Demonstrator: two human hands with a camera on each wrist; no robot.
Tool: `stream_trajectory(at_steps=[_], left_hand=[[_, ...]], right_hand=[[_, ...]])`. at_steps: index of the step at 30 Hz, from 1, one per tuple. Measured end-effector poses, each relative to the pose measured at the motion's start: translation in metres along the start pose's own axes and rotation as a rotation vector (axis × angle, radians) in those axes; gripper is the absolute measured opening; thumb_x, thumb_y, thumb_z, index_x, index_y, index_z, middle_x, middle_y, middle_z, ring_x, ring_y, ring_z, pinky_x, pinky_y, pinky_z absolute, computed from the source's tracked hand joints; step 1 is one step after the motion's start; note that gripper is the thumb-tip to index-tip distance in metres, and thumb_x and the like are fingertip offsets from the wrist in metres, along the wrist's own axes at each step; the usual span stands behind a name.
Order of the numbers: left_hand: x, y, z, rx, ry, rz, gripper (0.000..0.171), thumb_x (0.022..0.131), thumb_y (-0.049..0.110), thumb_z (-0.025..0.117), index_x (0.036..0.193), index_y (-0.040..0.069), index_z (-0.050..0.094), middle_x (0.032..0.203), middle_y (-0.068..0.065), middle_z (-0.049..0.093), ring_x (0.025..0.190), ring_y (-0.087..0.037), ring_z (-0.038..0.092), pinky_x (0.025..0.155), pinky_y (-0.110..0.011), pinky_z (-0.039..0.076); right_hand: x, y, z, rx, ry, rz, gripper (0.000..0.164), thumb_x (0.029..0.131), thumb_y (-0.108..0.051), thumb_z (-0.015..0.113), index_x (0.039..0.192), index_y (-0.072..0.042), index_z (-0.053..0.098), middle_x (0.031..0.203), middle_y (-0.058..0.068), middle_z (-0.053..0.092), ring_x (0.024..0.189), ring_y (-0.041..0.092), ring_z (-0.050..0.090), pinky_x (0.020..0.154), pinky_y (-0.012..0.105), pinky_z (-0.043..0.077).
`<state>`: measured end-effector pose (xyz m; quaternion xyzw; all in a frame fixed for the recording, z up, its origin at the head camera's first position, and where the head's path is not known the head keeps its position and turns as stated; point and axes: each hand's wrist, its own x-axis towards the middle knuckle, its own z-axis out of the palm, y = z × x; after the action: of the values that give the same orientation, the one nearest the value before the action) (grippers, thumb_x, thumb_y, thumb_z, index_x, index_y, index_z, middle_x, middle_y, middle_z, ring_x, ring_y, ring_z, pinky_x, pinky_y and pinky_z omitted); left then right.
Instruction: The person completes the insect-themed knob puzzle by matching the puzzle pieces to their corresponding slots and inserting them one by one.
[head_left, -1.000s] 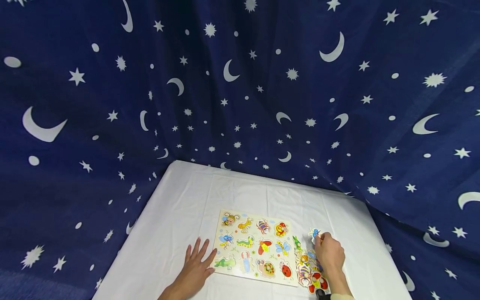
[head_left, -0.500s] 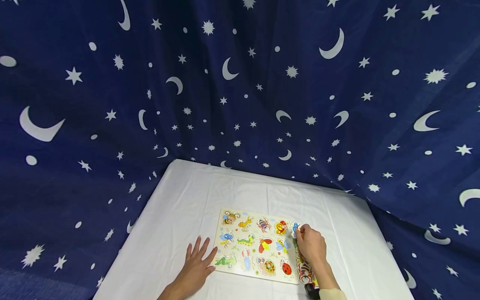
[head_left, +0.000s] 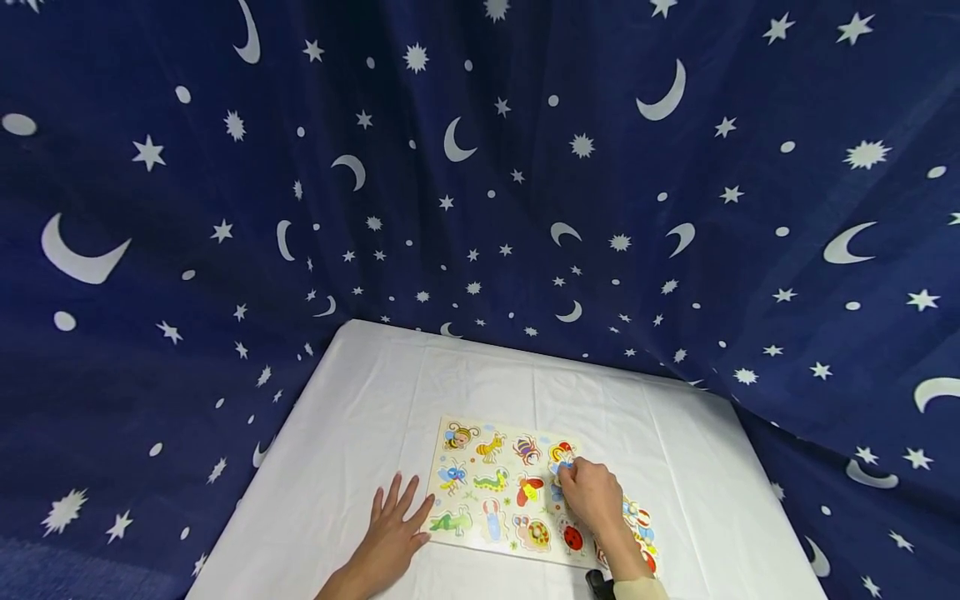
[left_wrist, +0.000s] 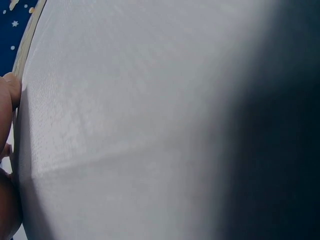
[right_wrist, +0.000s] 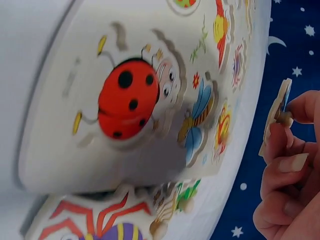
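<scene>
My right hand [head_left: 596, 500] is over the right part of the insect puzzle board [head_left: 553, 550]. In the right wrist view its thumb and finger pinch a puzzle piece [right_wrist: 272, 120] by the small wooden knob, the piece tilted on edge above the board. In the head view the piece [head_left: 561, 468] shows blue and overlaps the dragonfly picture. A ladybug picture [right_wrist: 127, 100] lies in a sunken outline on the board. My left hand [head_left: 390, 537] lies flat with fingers spread, fingertips at the board's left edge. Only parts of its fingers [left_wrist: 6, 105] show in the left wrist view.
Knobbed puzzle pieces [head_left: 647, 537] lie in a pile right of the board, partly behind my right forearm; a spider piece [right_wrist: 95, 222] is among them. White cloth [head_left: 465, 375] covers the table. A dark blue curtain [head_left: 420, 250] with moons and stars surrounds it.
My right hand has carried the blue insect piece leftward from above the pile to over the board's right columns. The left hand has stayed in place.
</scene>
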<state>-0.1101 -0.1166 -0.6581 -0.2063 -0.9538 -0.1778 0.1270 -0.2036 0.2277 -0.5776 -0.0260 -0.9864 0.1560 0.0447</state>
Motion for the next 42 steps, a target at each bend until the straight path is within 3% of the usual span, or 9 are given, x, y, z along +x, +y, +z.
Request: stream_trajectory(at_steps=[12, 22, 32, 42], left_hand=[[-0.003, 0.000, -0.001, -0.006, 0.019, -0.013, 0.052, 0.087, 0.039, 0.058, 0.133, 0.019, 0.050, 0.146, -0.019, 0.033, 0.134, -0.049, 0.023, 0.099, -0.064, 0.017], [-0.003, 0.000, 0.000, 0.001, -0.011, -0.033, 0.051, 0.087, 0.041, 0.056, 0.134, 0.022, 0.050, 0.148, -0.017, 0.030, 0.136, -0.046, 0.019, 0.100, -0.063, 0.017], [-0.002, -0.002, 0.000, 0.006, 0.031, 0.010, 0.051, 0.086, 0.038, 0.059, 0.132, 0.018, 0.052, 0.145, -0.020, 0.034, 0.132, -0.050, 0.025, 0.098, -0.064, 0.019], [0.001, 0.000, -0.001, -0.009, -0.014, -0.004, 0.050, 0.086, 0.038, 0.058, 0.132, 0.019, 0.052, 0.147, -0.018, 0.032, 0.134, -0.048, 0.022, 0.098, -0.064, 0.019]], right_hand=[[0.001, -0.046, 0.015, -0.003, 0.098, -0.129, 0.042, 0.086, -0.037, 0.059, 0.051, -0.021, 0.039, 0.044, -0.006, 0.037, 0.039, 0.014, 0.035, 0.038, 0.029, 0.023], [-0.003, -0.083, 0.019, 0.013, 0.133, -0.269, 0.041, 0.087, -0.036, 0.061, 0.054, -0.023, 0.040, 0.041, -0.009, 0.033, 0.036, 0.009, 0.031, 0.035, 0.025, 0.022], [-0.002, -0.102, 0.034, -0.039, 0.082, -0.279, 0.040, 0.086, -0.041, 0.059, 0.054, -0.023, 0.041, 0.047, -0.008, 0.038, 0.043, 0.011, 0.037, 0.039, 0.028, 0.025], [-0.009, -0.118, 0.049, -0.045, 0.040, -0.330, 0.038, 0.087, -0.042, 0.059, 0.057, -0.023, 0.046, 0.048, -0.008, 0.041, 0.041, 0.009, 0.037, 0.038, 0.027, 0.025]])
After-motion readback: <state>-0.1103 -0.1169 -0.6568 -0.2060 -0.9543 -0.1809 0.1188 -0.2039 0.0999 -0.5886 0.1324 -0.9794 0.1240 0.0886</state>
